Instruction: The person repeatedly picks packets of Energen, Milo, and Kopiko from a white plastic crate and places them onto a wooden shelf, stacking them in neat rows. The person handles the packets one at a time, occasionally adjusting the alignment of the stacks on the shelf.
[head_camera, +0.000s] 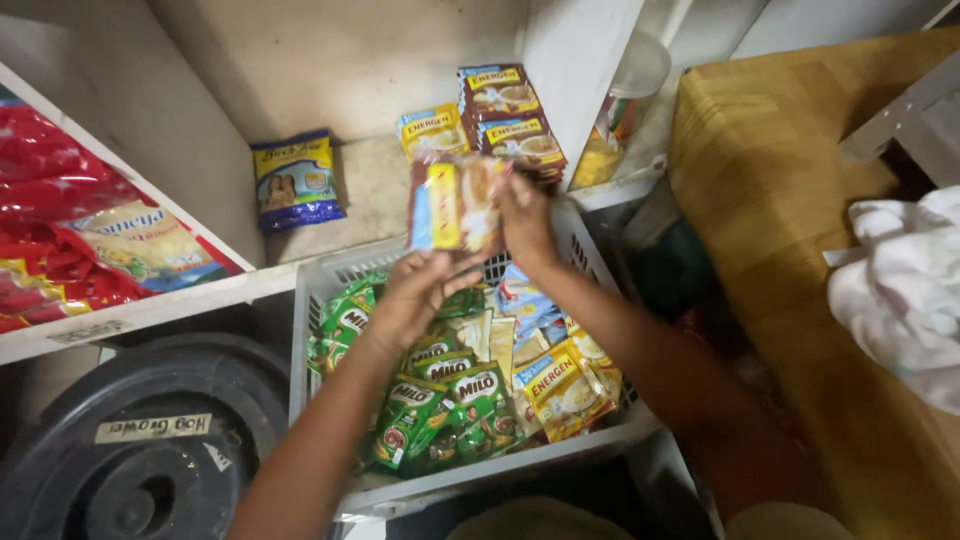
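Note:
My two hands hold up a stack of yellow and blue sachets (455, 205) above a white plastic basket (600, 435). My left hand (418, 292) supports the stack from below. My right hand (523, 222) grips its right edge. The basket holds several green sachets (440, 400) on the left and yellow and blue sachets (565, 385) on the right. Just behind the held stack, yellow and brown sachet packs (505, 115) stand on the white shelf (375, 185).
A blue snack bag (295, 180) leans at the back of the shelf. Red bags (70, 230) fill the compartment to the left. A black round lid (140, 440) lies lower left. A wooden surface (780, 200) and white cloth (900, 290) are at right.

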